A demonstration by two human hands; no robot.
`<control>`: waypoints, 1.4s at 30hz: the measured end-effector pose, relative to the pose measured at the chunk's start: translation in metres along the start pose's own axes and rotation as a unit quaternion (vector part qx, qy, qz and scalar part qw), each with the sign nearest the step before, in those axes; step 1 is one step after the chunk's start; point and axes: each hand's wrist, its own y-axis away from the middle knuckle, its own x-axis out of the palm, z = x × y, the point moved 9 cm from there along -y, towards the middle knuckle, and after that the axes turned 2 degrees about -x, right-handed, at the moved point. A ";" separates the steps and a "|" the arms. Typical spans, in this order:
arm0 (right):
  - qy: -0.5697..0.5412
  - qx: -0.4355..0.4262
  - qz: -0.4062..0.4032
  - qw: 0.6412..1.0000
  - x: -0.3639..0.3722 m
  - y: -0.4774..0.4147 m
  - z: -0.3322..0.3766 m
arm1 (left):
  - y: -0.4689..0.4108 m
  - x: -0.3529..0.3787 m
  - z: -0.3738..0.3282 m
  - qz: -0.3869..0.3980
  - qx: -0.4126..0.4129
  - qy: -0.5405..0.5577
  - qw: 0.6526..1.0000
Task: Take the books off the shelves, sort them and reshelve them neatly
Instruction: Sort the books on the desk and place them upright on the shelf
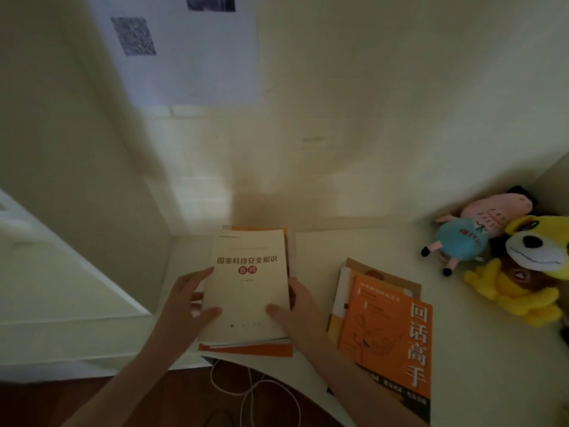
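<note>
Titles read 国家科技安全知识百问 on the cream book (249, 282), 回话高手 on the orange book (385, 331). Left hand (189, 298) and right hand (295, 306) clasped the cream book's sides; bare desk (314, 257) separated the 2 books.

A sheet of paper (197, 66) hangs on the cream wall (385, 87), printed with a grey square pattern (133, 36) (too blurred to read). Soft toys crowd the white table's (492, 359) far right corner: a pink pig (498, 211), a blue round toy (462, 241) and a yellow dog (537, 248). A white cable (250, 392) loops over the dark floor (166, 396).
</note>
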 end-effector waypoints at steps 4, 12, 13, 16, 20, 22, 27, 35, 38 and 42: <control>0.098 0.008 -0.024 0.995 -0.003 0.001 0.000 | 0.002 -0.002 -0.003 -0.045 0.021 -0.146 0.988; 0.117 0.050 0.043 0.991 -0.001 0.002 -0.003 | 0.000 0.010 0.010 0.017 -0.087 -0.005 0.996; 0.109 0.065 0.048 0.991 0.001 0.001 -0.005 | 0.000 0.009 0.011 0.012 -0.089 -0.003 0.996; 0.098 0.103 0.052 0.988 0.003 -0.003 -0.010 | 0.000 0.010 0.020 -0.003 -0.129 0.057 0.990; 0.096 0.116 0.031 0.988 -0.006 0.000 -0.017 | -0.001 0.021 0.026 0.029 -0.176 0.167 0.970; 0.068 0.119 0.029 0.990 -0.009 0.003 -0.025 | 0.004 0.028 0.020 0.029 -0.187 0.237 0.953; -0.039 0.113 -0.015 0.993 -0.028 0.010 -0.038 | 0.018 0.050 -0.017 0.073 -0.151 0.333 0.928; -0.207 -0.053 0.004 0.977 -0.116 0.031 -0.013 | 0.007 0.117 -0.075 0.187 -0.161 0.421 0.873; -0.225 -0.036 0.014 0.973 -0.143 0.044 -0.030 | 0.012 0.151 -0.088 0.243 -0.158 0.376 0.880; -0.293 0.003 -0.032 0.956 -0.176 0.066 -0.063 | 0.022 0.186 -0.099 0.297 -0.138 0.282 0.902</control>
